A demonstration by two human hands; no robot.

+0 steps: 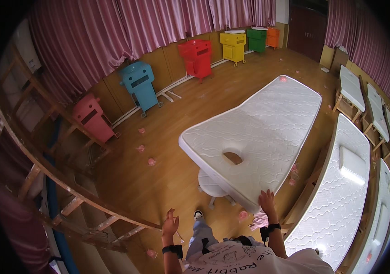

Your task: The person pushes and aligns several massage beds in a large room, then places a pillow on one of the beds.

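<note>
Mattress (274,123), white and quilted, stretches out ahead with its near corner touched by the right hand (267,201), whose grip I cannot tell, while the left hand (170,223), well apart from both, is loosely spread beside a wooden ladder-like frame (77,193).

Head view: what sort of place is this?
Possibly a massage or beauty training room: a white padded top with an oval hole like a face opening, several white-topped wooden beds at right, and a line of coloured carts.
</note>
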